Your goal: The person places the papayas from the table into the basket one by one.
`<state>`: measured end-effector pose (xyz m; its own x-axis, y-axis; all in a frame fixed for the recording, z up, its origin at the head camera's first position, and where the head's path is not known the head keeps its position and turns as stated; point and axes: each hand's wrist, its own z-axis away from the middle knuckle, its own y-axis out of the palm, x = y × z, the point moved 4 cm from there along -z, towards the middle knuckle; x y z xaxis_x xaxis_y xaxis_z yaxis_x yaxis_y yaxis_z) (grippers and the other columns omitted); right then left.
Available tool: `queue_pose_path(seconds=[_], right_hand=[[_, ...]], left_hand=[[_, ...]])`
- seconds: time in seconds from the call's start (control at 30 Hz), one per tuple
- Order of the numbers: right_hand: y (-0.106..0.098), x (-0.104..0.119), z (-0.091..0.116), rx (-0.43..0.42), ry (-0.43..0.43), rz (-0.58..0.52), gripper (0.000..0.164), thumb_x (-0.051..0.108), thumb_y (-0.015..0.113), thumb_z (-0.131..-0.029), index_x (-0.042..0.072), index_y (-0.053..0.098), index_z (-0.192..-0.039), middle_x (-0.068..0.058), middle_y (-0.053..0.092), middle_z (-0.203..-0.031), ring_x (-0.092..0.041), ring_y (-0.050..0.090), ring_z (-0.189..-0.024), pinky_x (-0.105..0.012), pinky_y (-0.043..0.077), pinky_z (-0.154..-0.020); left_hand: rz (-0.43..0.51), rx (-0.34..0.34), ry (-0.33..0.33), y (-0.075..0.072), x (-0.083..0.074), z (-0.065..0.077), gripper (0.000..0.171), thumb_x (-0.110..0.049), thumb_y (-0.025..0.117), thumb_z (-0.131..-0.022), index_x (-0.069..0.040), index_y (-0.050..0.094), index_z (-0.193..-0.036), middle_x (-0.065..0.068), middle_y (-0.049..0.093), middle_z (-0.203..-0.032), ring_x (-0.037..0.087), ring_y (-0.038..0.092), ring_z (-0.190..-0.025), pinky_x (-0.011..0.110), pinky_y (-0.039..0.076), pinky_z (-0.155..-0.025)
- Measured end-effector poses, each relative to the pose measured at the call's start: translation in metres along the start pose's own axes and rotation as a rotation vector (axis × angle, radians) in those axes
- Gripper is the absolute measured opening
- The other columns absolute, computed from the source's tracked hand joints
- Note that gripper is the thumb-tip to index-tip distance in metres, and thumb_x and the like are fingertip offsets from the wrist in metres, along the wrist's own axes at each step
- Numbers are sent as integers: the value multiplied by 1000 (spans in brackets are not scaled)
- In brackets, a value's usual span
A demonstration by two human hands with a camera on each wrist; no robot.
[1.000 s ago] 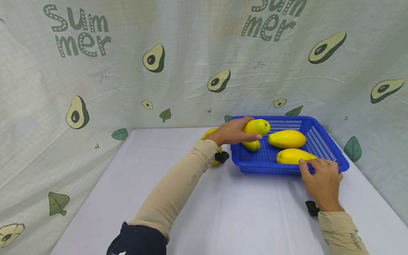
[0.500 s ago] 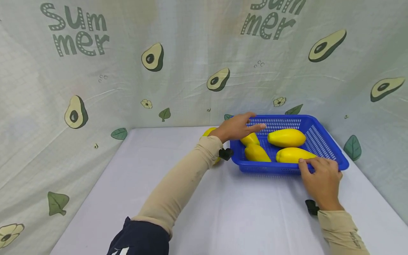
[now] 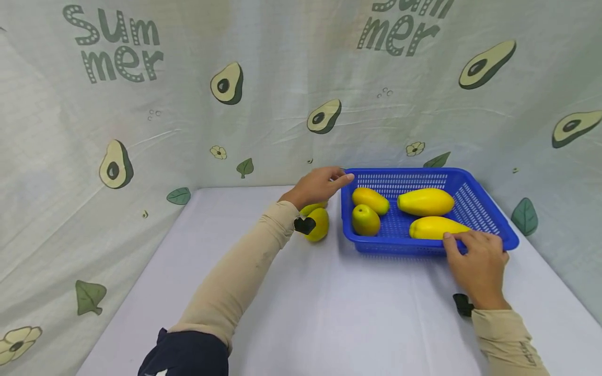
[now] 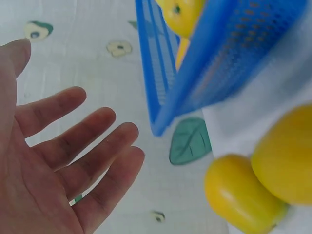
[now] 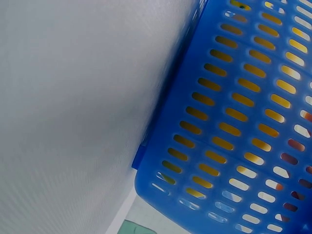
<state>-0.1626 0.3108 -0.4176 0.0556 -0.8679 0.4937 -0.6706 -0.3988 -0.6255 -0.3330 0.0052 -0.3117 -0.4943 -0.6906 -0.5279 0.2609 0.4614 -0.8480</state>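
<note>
My left hand [image 3: 321,184] is off the blue plastic basket's left rim, above two yellow papayas on the table. Its fingers are spread and hold nothing in the left wrist view, where the nearer papaya [image 4: 287,156] and the farther papaya [image 4: 241,195] lie at lower right. Seen from the head, the hand and wrist partly cover this pair [image 3: 319,224]. My right hand [image 3: 479,266] grips the front rim of the basket [image 3: 400,245] near its right corner. Several papayas lie inside, among them a greenish-yellow papaya [image 3: 366,220] at front left.
The table has a white cloth [image 3: 357,313]. Close behind the basket hangs a pale curtain [image 3: 273,104] printed with avocados. The right wrist view is mostly the slotted basket wall [image 5: 229,126], with yellow fruit showing through.
The left hand held a papaya over the basket, let it go inside at front left, then drew back left over the papayas on the table. The right hand stays on the rim.
</note>
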Motion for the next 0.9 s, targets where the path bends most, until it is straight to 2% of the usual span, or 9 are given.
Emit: queue_pose_path(seconds=[0.43,0.9], right_hand=[[0,0,0,-7,-2,2,34,24,62,-95,-10,69,-98,-32,65,-111,-49,44,-113,-72,28,-86],[1,-1,0,-46,-23,-27,33,24,63,-94,-8,70,-95,-30,66,-108,-48,46,-111,-72,27,-84]], left_hand=[[37,-38,-115,-1,48,15,52,-58,45,-101,-19,64,-130,0,63,-124,20,57,-114,43,49,-97],[38,-50,-145,4,76,27,45,-49,51,-102,-14,65,-126,3,64,-124,21,58,-112,42,49,-95]])
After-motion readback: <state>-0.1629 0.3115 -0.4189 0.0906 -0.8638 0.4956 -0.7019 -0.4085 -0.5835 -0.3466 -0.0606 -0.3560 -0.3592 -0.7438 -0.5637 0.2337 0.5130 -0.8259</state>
